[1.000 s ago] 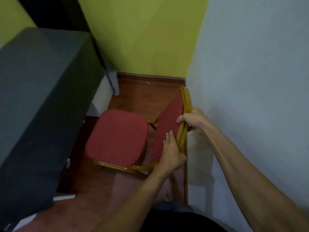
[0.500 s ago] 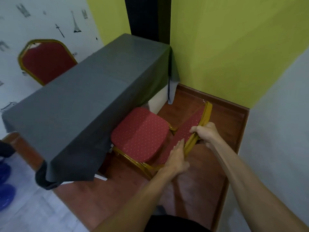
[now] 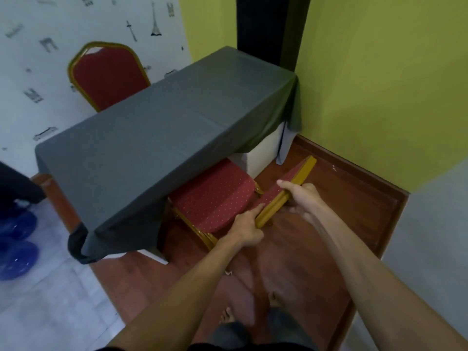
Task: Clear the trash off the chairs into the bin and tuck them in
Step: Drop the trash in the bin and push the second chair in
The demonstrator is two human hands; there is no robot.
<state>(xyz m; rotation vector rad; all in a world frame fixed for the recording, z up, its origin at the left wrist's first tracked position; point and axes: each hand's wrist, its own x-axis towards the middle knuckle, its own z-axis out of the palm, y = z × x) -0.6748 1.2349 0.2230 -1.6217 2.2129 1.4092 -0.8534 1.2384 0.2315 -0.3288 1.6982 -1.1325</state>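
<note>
Both hands gripped the gold-framed back of the near chair (image 3: 286,191), whose red dotted seat sat partly under the hanging edge of the grey tablecloth (image 3: 157,138). The left hand (image 3: 247,230) clasped the lower end of the backrest frame, its index finger stretched along the red padding. The right hand (image 3: 302,196) was wrapped around the frame higher up, thumb over the padded front and the other fingers curled behind. The seat cushion carried no visible trash. The table (image 3: 260,153) stood in the corner against a yellow-green wall (image 3: 379,84), on a reddish-brown wooden floor (image 3: 342,211). A second chair (image 3: 109,74) with the same red upholstery and gold frame stood on the far side of the table, against a white wall printed with small dark landmarks. At the left edge, blurred blue shapes (image 3: 15,249) lay on a pale tiled floor; what they were could not be told. The person's bare feet (image 3: 228,315) showed below, between the forearms.
</note>
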